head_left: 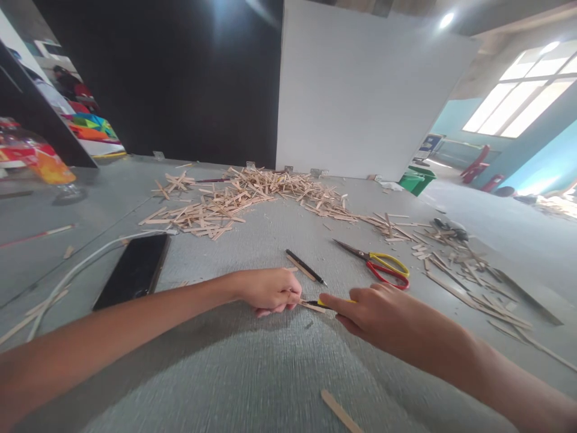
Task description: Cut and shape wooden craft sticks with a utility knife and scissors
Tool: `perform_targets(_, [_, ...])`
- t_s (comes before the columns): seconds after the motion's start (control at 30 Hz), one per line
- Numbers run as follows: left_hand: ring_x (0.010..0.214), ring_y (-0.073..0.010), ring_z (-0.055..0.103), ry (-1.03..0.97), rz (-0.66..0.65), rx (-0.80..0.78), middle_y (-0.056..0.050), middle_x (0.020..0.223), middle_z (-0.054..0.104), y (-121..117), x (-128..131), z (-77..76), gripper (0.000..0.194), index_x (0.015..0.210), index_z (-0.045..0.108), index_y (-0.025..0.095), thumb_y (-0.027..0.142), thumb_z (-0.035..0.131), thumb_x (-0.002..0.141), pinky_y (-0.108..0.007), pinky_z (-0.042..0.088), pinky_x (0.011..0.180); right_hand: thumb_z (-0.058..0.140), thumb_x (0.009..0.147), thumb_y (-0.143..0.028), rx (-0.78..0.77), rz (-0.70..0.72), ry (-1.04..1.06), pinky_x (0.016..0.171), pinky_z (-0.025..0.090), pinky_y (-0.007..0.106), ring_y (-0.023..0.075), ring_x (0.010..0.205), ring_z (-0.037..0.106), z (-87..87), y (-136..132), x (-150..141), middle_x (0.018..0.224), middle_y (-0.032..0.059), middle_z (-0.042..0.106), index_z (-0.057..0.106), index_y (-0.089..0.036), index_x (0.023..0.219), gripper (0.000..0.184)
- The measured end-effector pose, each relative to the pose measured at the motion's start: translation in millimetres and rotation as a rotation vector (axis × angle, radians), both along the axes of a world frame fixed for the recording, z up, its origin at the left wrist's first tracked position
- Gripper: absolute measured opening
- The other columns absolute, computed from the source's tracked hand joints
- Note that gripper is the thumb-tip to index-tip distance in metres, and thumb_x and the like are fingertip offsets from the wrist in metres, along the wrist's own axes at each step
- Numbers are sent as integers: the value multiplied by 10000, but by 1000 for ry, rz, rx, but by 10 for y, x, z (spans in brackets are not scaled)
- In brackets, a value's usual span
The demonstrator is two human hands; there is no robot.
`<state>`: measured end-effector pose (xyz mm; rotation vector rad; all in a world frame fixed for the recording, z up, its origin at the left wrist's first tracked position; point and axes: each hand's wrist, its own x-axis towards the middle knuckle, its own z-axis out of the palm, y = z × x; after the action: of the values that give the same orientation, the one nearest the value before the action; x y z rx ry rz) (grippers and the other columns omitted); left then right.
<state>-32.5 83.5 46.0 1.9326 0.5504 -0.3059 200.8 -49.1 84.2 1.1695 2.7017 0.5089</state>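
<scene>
My left hand (273, 290) is closed around a thin wooden craft stick (317, 308), low over the grey table. In my right hand (383, 310) is a yellow and black utility knife (321, 304), its blade against or just over the stick beside the left fingers. Whether the blade has cut into the wood cannot be made out. A black pen (307, 267) lies just beyond my hands, with another craft stick alongside it. Scissors (391, 267) with red and yellow handles rest open behind my right hand.
A large pile of craft sticks (265, 186) spreads along the back, with more scraps at right beside a flat metal blade (527, 294). A phone (133, 270) and white cable (67, 276) lie left. One stick (340, 412) lies near the front. Black and white panels stand behind.
</scene>
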Motion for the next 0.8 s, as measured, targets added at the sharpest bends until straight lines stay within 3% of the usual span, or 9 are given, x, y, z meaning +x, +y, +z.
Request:
perform_targets(0.1, [347,-92,485,14,2,-2,60,570,503,12,5,8,198,787,516,195,214,486,981,-165,360,347,725,880,-74,-38,85,-106,489,116,367,164,510,588,279,144,-168,656,-29,650,689,-219,989,184])
perform_targets(0.17, [346,-90,485,16,2,-6,60,574,507,17,2,6,191,787,520,194,218,499,975,-166,362,349,730,870,-65,-43,116,-128,488,114,367,160,525,593,345,186,-209,659,-29,650,682,-218,903,163])
perform_targets(0.23, [346,-90,486,12,2,-11,62,563,504,17,-4,4,195,784,521,192,227,505,975,-166,360,353,738,870,-86,-13,89,-118,487,125,370,161,513,586,259,147,-169,656,-33,643,691,-224,967,175])
perform_targets(0.37, [350,-83,480,-11,-1,-15,58,568,506,3,-7,8,214,779,524,186,224,492,986,-165,347,362,744,880,-117,90,26,-40,484,221,355,152,496,567,-128,-73,31,722,-38,642,600,-204,1354,503])
perform_targets(0.43, [350,-77,478,-18,-3,-8,55,576,509,-3,-4,12,221,774,526,183,217,487,989,-163,339,363,702,940,-173,110,14,14,488,268,348,143,480,550,-224,-134,82,731,-37,636,555,-175,1423,505])
perform_targets(0.5, [352,-79,481,-15,-1,-3,54,575,510,1,-2,9,223,777,529,183,229,488,992,-165,341,367,686,952,-168,88,0,3,488,262,349,145,493,558,-170,-96,63,706,-38,627,596,-187,1378,436])
perform_targets(0.67, [359,-93,493,7,2,-8,53,592,515,39,-16,-29,221,792,529,194,276,498,995,-185,362,367,684,972,-219,-88,-13,-50,477,161,341,149,488,575,233,223,-98,609,-46,612,713,-273,1095,138])
perform_targets(0.73, [360,-90,495,7,-5,-7,53,607,520,46,-20,-43,222,789,524,196,266,484,996,-188,367,372,675,973,-227,-98,-29,-46,474,168,330,150,495,593,253,239,-134,616,-43,632,717,-274,1082,126])
perform_targets(0.8, [363,-90,503,2,-17,5,56,595,516,39,-18,-42,228,784,520,197,247,464,999,-188,369,387,709,897,-148,-5,-5,-53,474,204,332,158,501,604,152,136,-151,636,-37,649,710,-247,1146,268])
